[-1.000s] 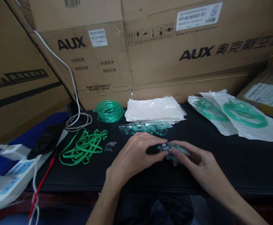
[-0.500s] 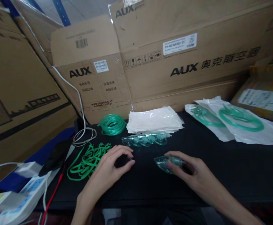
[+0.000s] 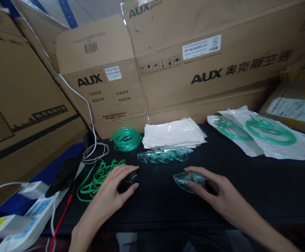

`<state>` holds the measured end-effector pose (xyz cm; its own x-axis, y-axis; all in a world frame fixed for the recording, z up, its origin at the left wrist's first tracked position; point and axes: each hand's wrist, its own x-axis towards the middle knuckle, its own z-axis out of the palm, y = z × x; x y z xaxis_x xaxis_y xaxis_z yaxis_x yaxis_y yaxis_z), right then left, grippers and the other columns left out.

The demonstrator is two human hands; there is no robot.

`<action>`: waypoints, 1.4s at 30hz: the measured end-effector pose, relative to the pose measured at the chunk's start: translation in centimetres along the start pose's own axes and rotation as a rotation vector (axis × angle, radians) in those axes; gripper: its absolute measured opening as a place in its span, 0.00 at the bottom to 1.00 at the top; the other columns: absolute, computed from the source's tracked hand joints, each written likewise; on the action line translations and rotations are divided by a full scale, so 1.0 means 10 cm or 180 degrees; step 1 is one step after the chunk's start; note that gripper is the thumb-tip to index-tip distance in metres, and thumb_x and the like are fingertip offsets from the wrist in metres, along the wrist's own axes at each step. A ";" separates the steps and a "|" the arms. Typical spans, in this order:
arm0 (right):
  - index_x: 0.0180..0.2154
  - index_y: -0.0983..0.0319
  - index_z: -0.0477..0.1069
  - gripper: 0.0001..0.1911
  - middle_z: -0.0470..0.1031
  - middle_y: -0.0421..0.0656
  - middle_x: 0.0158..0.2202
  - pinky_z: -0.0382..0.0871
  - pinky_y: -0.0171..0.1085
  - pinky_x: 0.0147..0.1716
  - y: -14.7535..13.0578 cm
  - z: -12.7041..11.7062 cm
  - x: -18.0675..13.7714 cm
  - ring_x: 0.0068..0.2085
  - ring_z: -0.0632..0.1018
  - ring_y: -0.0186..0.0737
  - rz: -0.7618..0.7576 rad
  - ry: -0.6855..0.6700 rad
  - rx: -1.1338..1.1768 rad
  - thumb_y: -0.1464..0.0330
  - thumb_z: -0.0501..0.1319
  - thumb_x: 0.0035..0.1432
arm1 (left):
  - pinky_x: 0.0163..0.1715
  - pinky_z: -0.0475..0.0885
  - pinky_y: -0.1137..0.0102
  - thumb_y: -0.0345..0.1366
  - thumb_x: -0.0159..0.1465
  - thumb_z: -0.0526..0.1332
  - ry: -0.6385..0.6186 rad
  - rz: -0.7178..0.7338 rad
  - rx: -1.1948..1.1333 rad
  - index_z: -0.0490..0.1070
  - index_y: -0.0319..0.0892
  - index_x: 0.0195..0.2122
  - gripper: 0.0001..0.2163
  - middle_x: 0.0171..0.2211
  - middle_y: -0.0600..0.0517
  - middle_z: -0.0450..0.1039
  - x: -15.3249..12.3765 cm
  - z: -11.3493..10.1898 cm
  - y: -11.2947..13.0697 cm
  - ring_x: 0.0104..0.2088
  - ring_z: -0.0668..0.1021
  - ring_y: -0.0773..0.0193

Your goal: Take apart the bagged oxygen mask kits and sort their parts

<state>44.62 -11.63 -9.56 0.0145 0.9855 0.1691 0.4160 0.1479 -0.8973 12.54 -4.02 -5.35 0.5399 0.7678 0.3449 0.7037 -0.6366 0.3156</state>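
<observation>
I have my right hand pinching a clear green mask, the thumb pressed on its near side and the fingers curled over the top. The mask's pointed end sticks out from this grip toward my left hand, tilted, above the black table. From the head view alone I can't tell whether its lower edge touches the tabletop.

My left hand is spread, thumb and fingers curved and well apart at the tips. In the gap between them I see a few thin metal strips; I can't tell whether the hand touches them. Behind that hand and to its left lies a tangle of green strap, partly hidden by the fingers.

Beyond the gap between my two hands, a row of overlapping clear masks lies just in front of a stack of white bags. A coil of green tubing sits beside that stack, farther out than the left fingertips. Past my right hand, off to the right, two white packets overlap, with green tubing showing through. Farthest from both grips stands a big cardboard box. Well left of my left hand are a dark phone and a white power strip.
</observation>
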 end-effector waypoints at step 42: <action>0.51 0.58 0.78 0.17 0.83 0.44 0.49 0.72 0.43 0.52 0.07 -0.65 0.76 0.48 0.81 0.46 -0.1107 -0.0088 -0.0688 0.65 0.68 0.60 | 0.53 0.73 0.61 0.43 0.67 0.65 -0.0235 0.0874 -0.0863 0.76 0.45 0.48 0.12 0.46 0.48 0.80 1.34 0.57 0.47 0.48 0.80 0.56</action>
<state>50.97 -4.60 -6.25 -0.1838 0.8822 0.4336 0.5732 0.4545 -0.6818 25.77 3.70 -4.31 0.7298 0.5632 0.3876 0.3863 -0.8074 0.4459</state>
